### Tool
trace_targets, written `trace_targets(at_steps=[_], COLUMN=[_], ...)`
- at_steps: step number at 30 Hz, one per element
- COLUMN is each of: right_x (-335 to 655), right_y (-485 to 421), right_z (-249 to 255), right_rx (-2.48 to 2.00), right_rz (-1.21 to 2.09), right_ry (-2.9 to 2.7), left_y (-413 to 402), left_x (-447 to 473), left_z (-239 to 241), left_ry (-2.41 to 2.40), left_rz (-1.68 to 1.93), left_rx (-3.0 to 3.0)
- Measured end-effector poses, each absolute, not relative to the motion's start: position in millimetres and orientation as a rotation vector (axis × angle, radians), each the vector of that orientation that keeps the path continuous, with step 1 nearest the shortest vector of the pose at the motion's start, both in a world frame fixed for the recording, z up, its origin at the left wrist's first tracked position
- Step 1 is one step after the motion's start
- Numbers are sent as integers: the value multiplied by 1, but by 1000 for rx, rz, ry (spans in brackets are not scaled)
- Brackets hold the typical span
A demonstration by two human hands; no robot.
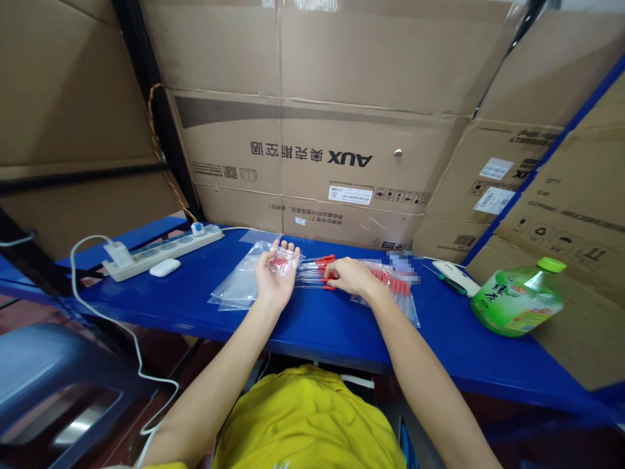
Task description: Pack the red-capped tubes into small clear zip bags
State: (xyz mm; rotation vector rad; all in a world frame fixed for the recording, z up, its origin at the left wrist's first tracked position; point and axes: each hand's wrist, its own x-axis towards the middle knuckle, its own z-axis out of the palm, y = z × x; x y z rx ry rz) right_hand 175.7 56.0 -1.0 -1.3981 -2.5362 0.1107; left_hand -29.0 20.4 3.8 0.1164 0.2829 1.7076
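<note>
Scanning the blue bench (195, 312) from the left: a power strip (161, 251) is lying at 10 o'clock of my left hand (274, 283), with a white earbud case (165, 267) just beside it. My left hand is facing palm up, fingers half curled, holding a small clear bag (283, 255) over a stack of clear bags (234, 290). At its 3 o'clock my right hand (349, 277) is gripping, palm down, a bundle of red-capped tubes (315, 270). Bagged tubes (403, 296) are lying at 4 o'clock of it, and a green bottle (517, 299) farther right.
</note>
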Motion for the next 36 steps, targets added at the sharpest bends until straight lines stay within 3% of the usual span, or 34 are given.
trace_targets(at_steps=[7, 20, 36], right_x=[169, 170, 120], right_y=[50, 38, 20], right_z=[6, 29, 5], right_rx=[-1386, -811, -703], right_rz=[39, 391, 602], right_ry=[-2490, -1934, -1918], left_y=[21, 27, 22], left_x=[-30, -38, -31], left_z=[4, 0, 4], left_ry=[267, 230, 231], left_rz=[1723, 1890, 1815], left_rx=[115, 58, 128])
